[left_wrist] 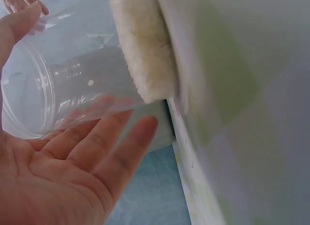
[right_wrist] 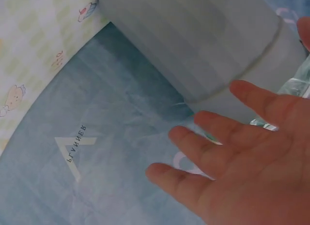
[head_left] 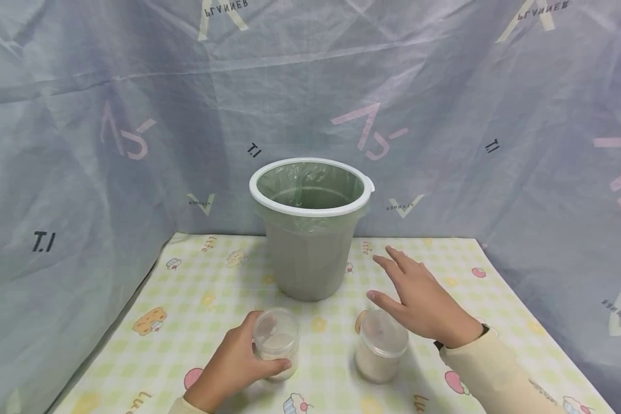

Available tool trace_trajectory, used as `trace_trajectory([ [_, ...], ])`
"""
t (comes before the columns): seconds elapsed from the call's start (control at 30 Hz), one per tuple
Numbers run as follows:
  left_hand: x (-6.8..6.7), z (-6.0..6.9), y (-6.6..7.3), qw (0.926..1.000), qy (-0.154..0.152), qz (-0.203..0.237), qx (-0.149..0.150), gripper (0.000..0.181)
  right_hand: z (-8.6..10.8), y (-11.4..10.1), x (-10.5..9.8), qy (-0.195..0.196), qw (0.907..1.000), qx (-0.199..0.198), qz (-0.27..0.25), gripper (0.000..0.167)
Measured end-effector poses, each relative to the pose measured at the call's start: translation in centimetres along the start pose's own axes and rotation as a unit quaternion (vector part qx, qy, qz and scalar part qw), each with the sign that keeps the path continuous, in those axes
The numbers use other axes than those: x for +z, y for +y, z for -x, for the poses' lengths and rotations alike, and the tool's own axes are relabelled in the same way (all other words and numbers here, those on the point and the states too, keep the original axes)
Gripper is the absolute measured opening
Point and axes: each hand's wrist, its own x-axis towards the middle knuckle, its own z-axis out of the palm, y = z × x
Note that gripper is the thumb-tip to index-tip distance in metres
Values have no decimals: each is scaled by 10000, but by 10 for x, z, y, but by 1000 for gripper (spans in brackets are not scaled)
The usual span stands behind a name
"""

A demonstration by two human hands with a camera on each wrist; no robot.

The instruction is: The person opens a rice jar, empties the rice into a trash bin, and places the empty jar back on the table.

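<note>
In the head view my left hand (head_left: 238, 357) is round a clear lidded plastic jar (head_left: 276, 333), thumb at the front and fingers at its far left side. The left wrist view shows a layer of white, rice-like grains (left_wrist: 145, 48) at the jar's base, close to the tablecloth, and fingers (left_wrist: 94, 142) bent only slightly along its wall. A second lidded jar (head_left: 380, 359), with pale contents, stands upright to the right. Over it, my right hand (head_left: 419, 302) hovers with spread fingers and holds nothing.
A grey bin (head_left: 310, 259) with a white rim and green liner stands behind the jars, at the table's back. The checked tablecloth (head_left: 186, 305) has printed cakes and fruit. Blue-grey fabric (head_left: 186, 115) hangs behind and along both sides.
</note>
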Motion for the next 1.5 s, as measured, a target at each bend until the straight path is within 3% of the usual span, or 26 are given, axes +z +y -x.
trace_trajectory([
  [0.27,-3,0,5,9995,55,-301,15,96,-2,-4,-4,309,9994,-182,-36,69],
  [0.47,-4,2,12,9959,405,-796,-123,102,-1,-2,-10,486,9985,-199,-133,65],
  [0.63,-5,6,17,9946,628,-813,-107,99,0,-6,-10,472,9982,-288,-211,64],
  [0.83,-6,5,27,9912,805,-1001,323,93,0,-12,-11,604,9970,-441,-188,61],
  [1.2,-8,7,47,9751,1246,-1313,1284,92,3,-27,-12,740,9934,-818,-300,56],
  [1.33,-7,9,50,9692,1369,-1466,1431,90,3,-32,-11,799,9921,-928,-280,52],
  [1.5,-8,10,55,9689,1376,-1452,1459,90,4,-38,-11,888,9894,-1122,-259,51],
])
